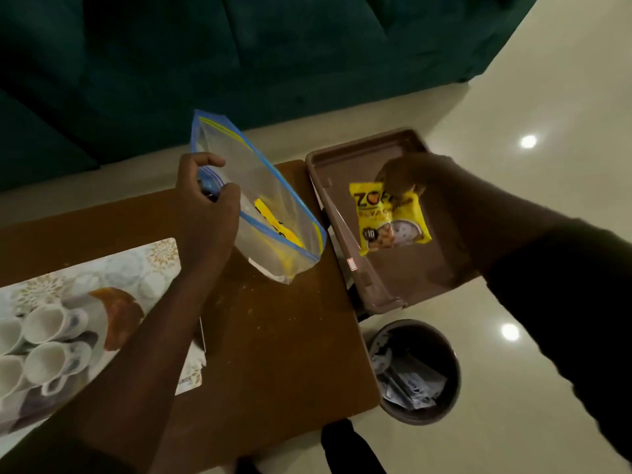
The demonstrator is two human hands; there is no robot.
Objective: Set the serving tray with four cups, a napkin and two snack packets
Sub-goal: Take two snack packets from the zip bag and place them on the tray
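Note:
My right hand [405,177] pinches the top edge of a yellow snack packet [390,220], which hangs over the brown serving tray [345,155] at the table's right edge. My left hand [208,203] grips the mouth of a clear zip bag [270,213] with a blue seal; a second yellow packet [273,224] lies inside it. The bag's bottom rests on the wooden table [273,336]. Several white cups [44,323] lie on their sides on a patterned mat [113,268] at the left.
A round brown waste bin [415,371] with papers in it stands on the floor just right of the table. A dark green sofa [239,56] runs behind the table. Pale glossy floor tiles [547,97] lie to the right.

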